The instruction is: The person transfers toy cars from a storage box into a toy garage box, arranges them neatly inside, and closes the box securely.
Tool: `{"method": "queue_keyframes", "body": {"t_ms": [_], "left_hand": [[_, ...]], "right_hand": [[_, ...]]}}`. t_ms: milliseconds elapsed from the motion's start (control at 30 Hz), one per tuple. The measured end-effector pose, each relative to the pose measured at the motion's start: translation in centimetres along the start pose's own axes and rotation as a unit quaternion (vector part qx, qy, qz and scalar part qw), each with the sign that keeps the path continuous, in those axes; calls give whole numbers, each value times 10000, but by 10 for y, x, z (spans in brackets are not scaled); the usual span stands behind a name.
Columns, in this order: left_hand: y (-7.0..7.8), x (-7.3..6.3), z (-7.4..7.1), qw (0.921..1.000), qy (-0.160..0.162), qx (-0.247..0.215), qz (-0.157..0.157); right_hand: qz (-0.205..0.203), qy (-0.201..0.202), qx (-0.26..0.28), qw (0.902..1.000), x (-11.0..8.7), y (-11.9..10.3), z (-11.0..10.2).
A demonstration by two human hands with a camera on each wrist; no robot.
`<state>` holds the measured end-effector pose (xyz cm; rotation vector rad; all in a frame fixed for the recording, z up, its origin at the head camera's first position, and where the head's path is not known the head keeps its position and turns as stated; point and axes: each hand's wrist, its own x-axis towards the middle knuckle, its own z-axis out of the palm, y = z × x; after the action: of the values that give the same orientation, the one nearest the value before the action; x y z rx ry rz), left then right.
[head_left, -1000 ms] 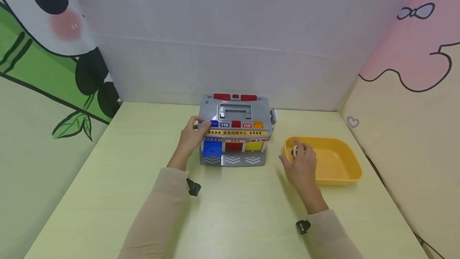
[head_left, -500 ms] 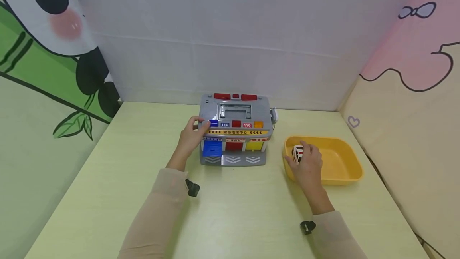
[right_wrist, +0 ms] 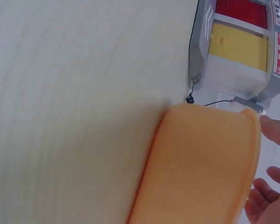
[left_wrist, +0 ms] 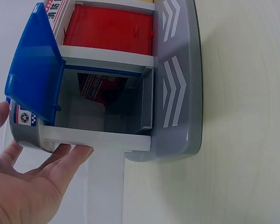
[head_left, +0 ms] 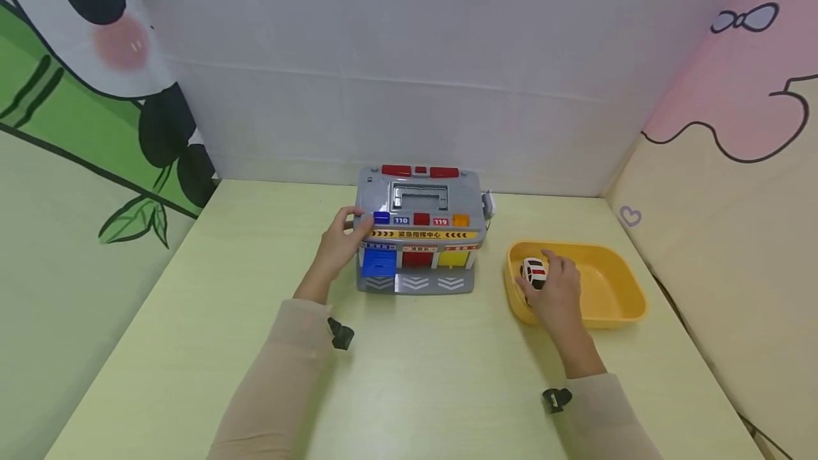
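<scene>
A grey toy garage (head_left: 415, 235) with three doors stands at the back of the table. My left hand (head_left: 335, 250) holds its left end, thumb on top beside a blue light, fingers against the side. The blue door (left_wrist: 35, 65) is lifted in the left wrist view, showing the bay behind it. My right hand (head_left: 559, 304) is over the left part of a yellow tray (head_left: 613, 282), thumb and fingers spread apart. A small white toy car (head_left: 533, 272) with red and black markings sits in the tray just by those fingers. The tray wall hides it in the right wrist view.
The red door (left_wrist: 109, 30) and yellow door (right_wrist: 238, 46) are down. A dark cord (right_wrist: 217, 102) lies by the garage's right end. A white backdrop (head_left: 409, 91) rises behind the table (head_left: 422, 375).
My right hand has shifted right and loosened from the toy car, which now shows more fully inside the tray's left part. The left hand has stayed on the garage.
</scene>
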<state>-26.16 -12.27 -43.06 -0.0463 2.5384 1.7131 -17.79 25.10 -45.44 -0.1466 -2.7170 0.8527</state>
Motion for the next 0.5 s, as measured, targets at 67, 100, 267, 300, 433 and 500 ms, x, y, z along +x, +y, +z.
{"method": "queue_keyframes", "body": {"t_ms": [67,100,267,300,433,500], "left_hand": [[-2,1,-1,10000,-49,-46,33],[-2,1,-1,9999,-72,-75,50],[-4,2,-2,9997,-153,-168,72],[-4,2,-2,9997,-169,-177,73],[-5,2,-3,9996,-224,-182,74],[-5,2,-4,9995,-254,-175,79]], "right_hand": [[47,-169,-17,9998,1,0,-3],[64,-246,-20,9997,1,1,-5],[87,-570,-28,9983,5,5,-10],[82,-620,-35,9980,6,6,-11],[82,-796,-46,9968,10,10,-13],[135,-899,-49,9958,12,13,-13]]}}
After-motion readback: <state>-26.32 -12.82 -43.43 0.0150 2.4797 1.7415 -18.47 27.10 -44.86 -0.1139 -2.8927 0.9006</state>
